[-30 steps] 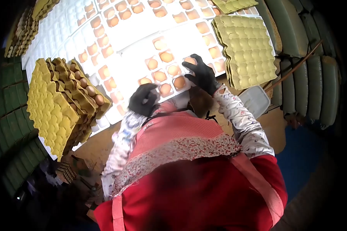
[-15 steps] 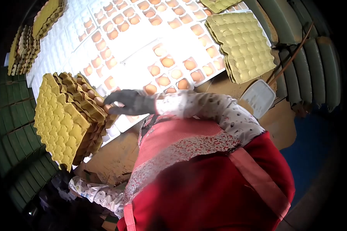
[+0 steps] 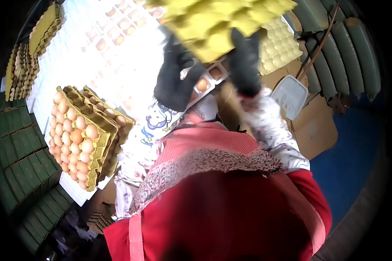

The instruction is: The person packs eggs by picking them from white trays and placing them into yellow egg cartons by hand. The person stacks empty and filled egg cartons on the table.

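Gloved right hand [image 3: 246, 61] grips a yellow moulded-pulp egg tray [image 3: 217, 26] at the far centre.
The black-gloved left hand [image 3: 176, 74] is at its left edge, too blurred to tell whether clamped. Below, brown eggs [image 3: 201, 84] already fill some white pockets [image 3: 148, 61]; near left, an uncovered yellow stack [image 3: 96, 158] looks still full on top.

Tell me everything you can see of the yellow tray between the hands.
The yellow tray is bumpy and looks like moulded pulp. Blurred and cut off by the picture's top, it sits tilted, one corner pointing down the view, hiding part of the white trays. The left hand and right hand are at its edges; their grip is unclear.
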`<state>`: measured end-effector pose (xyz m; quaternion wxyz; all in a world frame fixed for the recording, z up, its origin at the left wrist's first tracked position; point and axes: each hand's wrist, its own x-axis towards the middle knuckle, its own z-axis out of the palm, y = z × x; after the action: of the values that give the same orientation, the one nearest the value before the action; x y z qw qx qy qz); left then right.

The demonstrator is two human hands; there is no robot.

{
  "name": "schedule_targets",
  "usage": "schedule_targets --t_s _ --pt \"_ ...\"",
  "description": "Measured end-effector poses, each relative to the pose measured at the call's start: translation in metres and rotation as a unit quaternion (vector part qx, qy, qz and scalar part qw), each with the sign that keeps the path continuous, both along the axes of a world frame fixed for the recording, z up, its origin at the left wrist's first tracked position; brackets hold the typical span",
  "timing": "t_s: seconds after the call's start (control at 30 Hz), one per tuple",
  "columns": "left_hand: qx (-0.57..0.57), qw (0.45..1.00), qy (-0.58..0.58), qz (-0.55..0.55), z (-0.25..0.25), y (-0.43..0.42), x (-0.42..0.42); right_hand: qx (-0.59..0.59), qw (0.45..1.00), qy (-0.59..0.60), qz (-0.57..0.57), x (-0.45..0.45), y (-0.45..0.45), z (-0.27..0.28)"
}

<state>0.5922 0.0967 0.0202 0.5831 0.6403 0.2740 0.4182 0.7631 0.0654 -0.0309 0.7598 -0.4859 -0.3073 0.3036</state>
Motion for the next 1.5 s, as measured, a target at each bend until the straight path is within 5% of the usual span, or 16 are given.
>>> schedule_targets --t_s 0.13,0.3,0.33,0.37,0.4,0.5,0.63,0.73,0.93,1.0,1.17,1.27,1.33,1.4,1.43,1.5 --pt "0.192 0.969 0.087 -0.127 -0.01 0.009 -0.026 -0.042 0.997 0.001 -0.057 0.095 -0.065 -0.003" --pt "0.034 0.989 0.14 0.032 -0.035 0.001 -0.131 -0.168 0.983 0.016 -0.069 0.195 -0.137 -0.076" --pt "0.014 0.984 0.154 0.085 -0.026 -0.008 -0.154 -0.378 0.872 -0.235 -0.203 0.226 -0.155 -0.101" --pt "-0.02 0.983 0.119 0.139 -0.016 -0.02 -0.174 -0.515 0.651 -0.462 -0.313 0.229 -0.147 -0.116" --pt "-0.015 0.973 0.148 0.175 -0.009 -0.031 -0.2 -0.268 0.729 -0.565 -0.278 0.199 -0.128 -0.062" --pt "-0.008 0.932 0.097 0.349 0.009 -0.06 -0.26 -0.164 0.885 -0.387 -0.2 0.16 -0.07 -0.043" --pt "0.075 0.842 0.33 0.42 0.007 -0.073 -0.342 -0.113 0.912 -0.342 0.198 -0.02 0.031 -0.005" --pt "0.222 0.783 0.495 0.303 -0.015 -0.06 -0.37 0.054 0.797 -0.434 0.416 -0.177 0.066 0.029" --pt "0.289 0.728 0.544 0.301 -0.027 -0.043 -0.353 0.034 0.443 -0.811 0.38 -0.306 0.065 0.06" --pt "0.281 0.747 0.504 0.329 -0.031 -0.044 -0.354 0.016 0.453 -0.79 0.412 -0.313 0.076 0.061" --pt "0.176 0.85 0.287 0.405 -0.03 -0.056 -0.371 -0.091 0.677 -0.442 0.581 -0.289 0.097 0.053" --pt "0.023 0.89 0.023 0.455 -0.013 -0.078 -0.417 -0.121 0.778 -0.106 0.607 -0.286 0.092 0.07" --pt "-0.094 0.877 -0.249 0.401 -0.004 -0.09 -0.45 -0.133 0.752 -0.075 0.641 -0.292 0.098 0.07" --pt "-0.061 0.943 0.032 0.324 -0.041 -0.107 -0.523 -0.196 0.667 -0.334 0.637 -0.319 0.093 0.084" --pt "0.033 0.918 0.224 0.325 -0.026 -0.108 -0.513 -0.022 0.642 -0.52 0.563 -0.332 0.083 0.072" --pt "0.137 0.826 0.461 0.293 -0.024 -0.113 -0.501 -0.039 0.505 -0.724 0.468 -0.363 0.062 0.064"
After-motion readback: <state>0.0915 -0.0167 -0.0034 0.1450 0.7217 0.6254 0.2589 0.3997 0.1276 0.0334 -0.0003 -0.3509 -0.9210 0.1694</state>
